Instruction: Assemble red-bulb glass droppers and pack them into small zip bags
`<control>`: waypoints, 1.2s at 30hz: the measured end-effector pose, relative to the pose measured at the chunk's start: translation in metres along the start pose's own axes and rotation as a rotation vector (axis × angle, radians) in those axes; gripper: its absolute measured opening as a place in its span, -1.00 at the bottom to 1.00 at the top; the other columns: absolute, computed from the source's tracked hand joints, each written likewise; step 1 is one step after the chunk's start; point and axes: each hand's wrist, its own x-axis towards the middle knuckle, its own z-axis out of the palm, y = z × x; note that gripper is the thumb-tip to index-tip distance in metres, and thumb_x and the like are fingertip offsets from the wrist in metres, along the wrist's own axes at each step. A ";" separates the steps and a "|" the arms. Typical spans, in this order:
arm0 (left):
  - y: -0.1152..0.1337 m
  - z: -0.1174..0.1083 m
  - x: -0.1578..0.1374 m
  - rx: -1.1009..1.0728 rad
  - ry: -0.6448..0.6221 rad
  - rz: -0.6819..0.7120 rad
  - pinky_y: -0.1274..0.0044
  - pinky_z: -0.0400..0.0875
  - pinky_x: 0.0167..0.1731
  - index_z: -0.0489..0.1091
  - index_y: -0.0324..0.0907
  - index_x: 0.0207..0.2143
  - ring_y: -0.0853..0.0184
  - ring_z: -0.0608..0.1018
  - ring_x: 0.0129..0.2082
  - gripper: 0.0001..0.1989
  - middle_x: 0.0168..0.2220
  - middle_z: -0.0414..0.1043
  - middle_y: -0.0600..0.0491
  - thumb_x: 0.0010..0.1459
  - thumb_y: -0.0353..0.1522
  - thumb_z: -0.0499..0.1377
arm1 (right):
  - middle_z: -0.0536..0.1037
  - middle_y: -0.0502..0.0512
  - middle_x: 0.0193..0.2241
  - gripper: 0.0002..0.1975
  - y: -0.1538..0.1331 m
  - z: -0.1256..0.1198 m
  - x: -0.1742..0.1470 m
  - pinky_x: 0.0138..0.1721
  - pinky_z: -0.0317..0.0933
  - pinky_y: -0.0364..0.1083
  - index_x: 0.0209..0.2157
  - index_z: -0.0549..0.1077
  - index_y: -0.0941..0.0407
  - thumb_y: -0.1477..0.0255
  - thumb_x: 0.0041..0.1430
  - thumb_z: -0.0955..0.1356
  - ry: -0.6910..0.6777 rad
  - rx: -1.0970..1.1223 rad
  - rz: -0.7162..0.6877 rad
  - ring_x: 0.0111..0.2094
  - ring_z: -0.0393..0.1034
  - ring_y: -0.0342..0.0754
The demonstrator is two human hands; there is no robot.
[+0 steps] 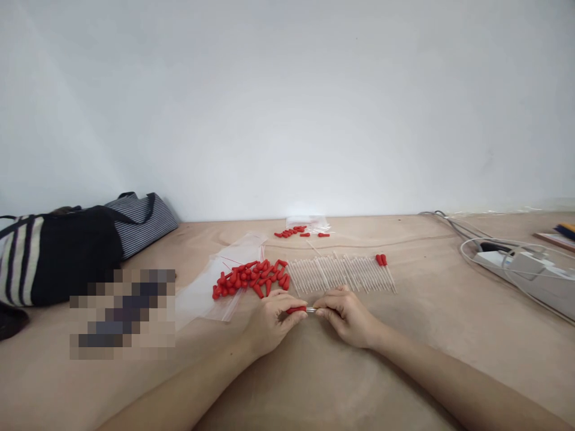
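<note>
Forearms (440,372) are converging. Left hand (269,323) is pinching a red bulb (296,310), right hand (349,317) apparently a clear tube (311,310).

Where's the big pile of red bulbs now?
The pile of red bulbs lies left of centre in the head view, partly on clear bags, just beyond the left hand.
</note>
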 end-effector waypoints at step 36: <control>-0.035 -0.032 0.001 0.645 0.124 -0.116 0.33 0.12 -0.26 0.43 -0.09 -0.35 0.19 0.35 -0.26 -0.86 -0.31 0.39 0.02 -0.03 -0.31 0.15 | 0.50 0.20 -0.58 -0.77 0.112 -0.098 -0.041 -0.51 0.09 -0.14 -0.60 0.47 0.16 0.39 -0.03 0.25 0.216 -0.562 0.947 -0.52 0.37 -0.01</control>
